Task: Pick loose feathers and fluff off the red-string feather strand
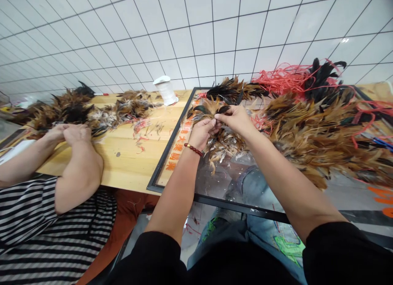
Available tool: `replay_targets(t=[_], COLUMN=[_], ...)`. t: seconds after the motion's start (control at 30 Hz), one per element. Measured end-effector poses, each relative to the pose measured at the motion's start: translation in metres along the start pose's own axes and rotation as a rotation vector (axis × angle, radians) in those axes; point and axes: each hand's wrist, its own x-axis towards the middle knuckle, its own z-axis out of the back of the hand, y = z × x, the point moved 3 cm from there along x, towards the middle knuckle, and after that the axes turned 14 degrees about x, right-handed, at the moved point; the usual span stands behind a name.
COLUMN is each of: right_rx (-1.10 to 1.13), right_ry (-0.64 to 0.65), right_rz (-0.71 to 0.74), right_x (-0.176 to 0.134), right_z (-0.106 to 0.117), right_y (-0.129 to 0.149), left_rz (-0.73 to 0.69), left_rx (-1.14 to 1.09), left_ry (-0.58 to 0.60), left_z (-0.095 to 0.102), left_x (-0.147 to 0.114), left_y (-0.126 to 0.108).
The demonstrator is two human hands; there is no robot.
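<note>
My left hand point(203, 132), with a beaded bracelet at the wrist, is closed with its fingertips pinched on a small bunch of brown and black feathers point(208, 108). From the right, my right hand point(237, 119) meets it, thumb and finger pinched at the same bunch. Exactly where each fingertip grips is too small to make out. Below both hands, loose pale and brown feathers point(225, 145) lie on a black-framed glass panel point(211, 174). A row of dark brown feathers point(236, 88) lies just behind them.
Right of my hands spreads a large pile of brown feathers point(319, 138), with tangled pink strands point(285, 81) and black feathers point(322, 80) behind. A white spool point(166, 90) stands near the tiled wall. At left, a co-worker's hands point(72, 133) are at more feathers point(67, 107) on the wooden table point(129, 162).
</note>
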Motion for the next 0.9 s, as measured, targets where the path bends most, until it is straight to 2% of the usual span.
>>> replay_targets(t=[0.13,0.23,0.37,0.5,0.6,0.77,0.83,0.9], right_rx=[-0.038,0.043,0.315,0.431,0.462,0.488,0.400,0.319], right_ry=[-0.030,0.076,0.205,0.109,0.045,0.001,-0.019,0.036], right_rz=[0.010,-0.005,-0.127,-0.127,-0.120,-0.108,-0.064,-0.069], right_x=[-0.001,-0.004,-0.008,-0.009,-0.008,-0.005,-0.005,-0.007], right_z=[0.004,0.005,0.004,0.004,0.002,0.004,0.008,0.007], right_y=[0.005,0.010,0.012,0.013,0.013,0.014,0.017,0.019], left_rz=[-0.052,-0.123,-0.184,-0.167,-0.183,-0.102,-0.035,0.026], left_rx=[0.030,0.079,0.142,0.189,0.192,-0.016,-0.136,-0.213], left_ry=[0.041,0.016,0.018,0.063,0.031,-0.067,-0.058,-0.031], left_z=[-0.002,-0.001,-0.002,-0.006,-0.008,-0.001,0.003,0.005], left_x=[0.001,0.005,0.006,0.003,0.002,0.001,-0.001,-0.002], left_y=[0.001,0.004,0.007,0.006,0.004,-0.001,-0.003,-0.003])
